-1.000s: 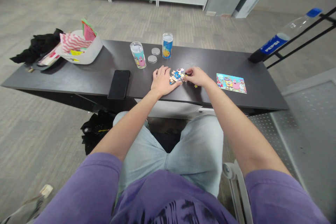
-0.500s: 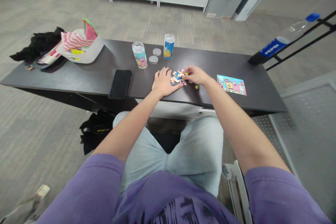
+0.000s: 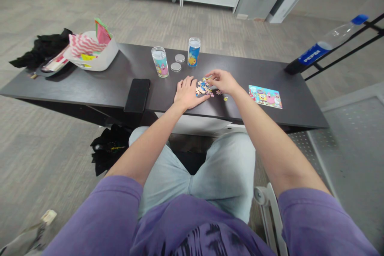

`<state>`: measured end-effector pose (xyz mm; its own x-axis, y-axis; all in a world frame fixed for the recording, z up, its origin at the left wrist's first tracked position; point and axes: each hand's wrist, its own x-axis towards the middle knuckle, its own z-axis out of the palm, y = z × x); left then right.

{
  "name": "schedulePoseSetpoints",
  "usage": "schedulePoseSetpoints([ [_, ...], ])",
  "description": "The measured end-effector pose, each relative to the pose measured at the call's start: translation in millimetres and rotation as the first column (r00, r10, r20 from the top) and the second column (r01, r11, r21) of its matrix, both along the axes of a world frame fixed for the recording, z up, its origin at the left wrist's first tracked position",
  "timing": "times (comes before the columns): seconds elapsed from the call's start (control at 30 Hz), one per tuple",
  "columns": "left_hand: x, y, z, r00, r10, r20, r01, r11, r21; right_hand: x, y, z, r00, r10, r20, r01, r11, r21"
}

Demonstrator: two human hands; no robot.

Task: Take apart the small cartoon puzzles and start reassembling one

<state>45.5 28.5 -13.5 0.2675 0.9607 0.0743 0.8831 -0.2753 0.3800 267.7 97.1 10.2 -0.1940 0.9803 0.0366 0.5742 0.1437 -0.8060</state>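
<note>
Right hand [image 3: 225,82]: thumb and fingers drawn close over the puzzle pieces [image 3: 202,88]; I cannot tell whether they pinch one. Left hand [image 3: 185,95]: palm down, fingers extended, thumb apart along the pile's near side. I see the pieces heaped on the dark table [image 3: 240,67] between both hands, a few strays below the right. Beyond stand two clear, upright printed jars, the pink-figured jar [image 3: 162,67] and the blue jar [image 3: 193,55], two metallic lids [image 3: 176,67] lying between them; contents unclear to me. White basket [image 3: 106,62], far left: striped cloth and bright packets inside. Pepsi bottle [image 3: 313,53], far right: dark liquid low down, cap on. Both forearms reach forward, converging.
</note>
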Motion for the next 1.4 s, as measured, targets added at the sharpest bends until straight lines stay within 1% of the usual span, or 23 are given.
schedulePoseSetpoints([
  [0.1, -0.2, -0.2, 0.6, 1.0, -0.007, -0.015, 0.007, 1.0, -0.004, 3.0, 0.5, 0.4, 0.999, 0.005, 0.043, -0.007, 0.998, 0.055],
  [0.23, 0.0, -0.8, 1.3, 1.0, -0.007, -0.03, 0.006, 1.0, -0.007, 5.2, -1.4, -0.2, 0.997, 0.012, 0.072, -0.015, 0.999, 0.037],
  [0.4, 0.3, -1.2, 1.8, 0.999, -0.001, -0.04, 0.001, 1.0, -0.003, 0.5, -3.0, -2.0, 0.993, -0.003, 0.117, -0.005, 0.998, 0.067],
  [0.47, 0.2, -1.7, 2.8, 0.999, 0.0, -0.038, 0.0, 1.0, -0.005, -2.5, -2.4, -2.5, 0.993, -0.005, 0.12, -0.002, 0.999, 0.055],
  [0.63, 0.2, -3.2, 5.2, 0.999, 0.002, -0.039, -0.003, 1.0, -0.009, -7.0, -2.5, -1.7, 0.998, -0.015, 0.057, 0.016, 1.0, -0.021],
  [0.8, 0.2, -2.6, 3.3, 0.999, 0.0, -0.047, 0.0, 1.0, -0.007, -6.5, -5.9, 3.7, 0.994, 0.018, 0.106, -0.017, 1.0, -0.005],
  [0.97, -0.3, -1.1, 1.4, 0.999, 0.003, -0.041, -0.003, 1.0, -0.014, -8.5, -5.3, 6.9, 0.99, 0.052, 0.133, -0.051, 0.999, -0.017],
  [1.1, -0.2, -1.4, 1.4, 1.0, 0.004, -0.025, -0.004, 1.0, -0.01, -11.8, -2.2, 3.8, 0.997, 0.047, 0.053, -0.047, 0.999, -0.012],
  [1.2, 0.4, -1.6, 2.1, 1.0, 0.005, -0.005, -0.006, 1.0, -0.007, -12.6, -0.5, 1.7, 0.998, 0.041, -0.041, -0.042, 0.998, -0.039],
  [1.4, -1.8, -0.9, 4.9, 0.998, 0.022, 0.054, -0.023, 1.0, 0.006, -10.1, 0.3, 0.1, 0.987, 0.026, -0.157, -0.043, 0.993, -0.109],
])
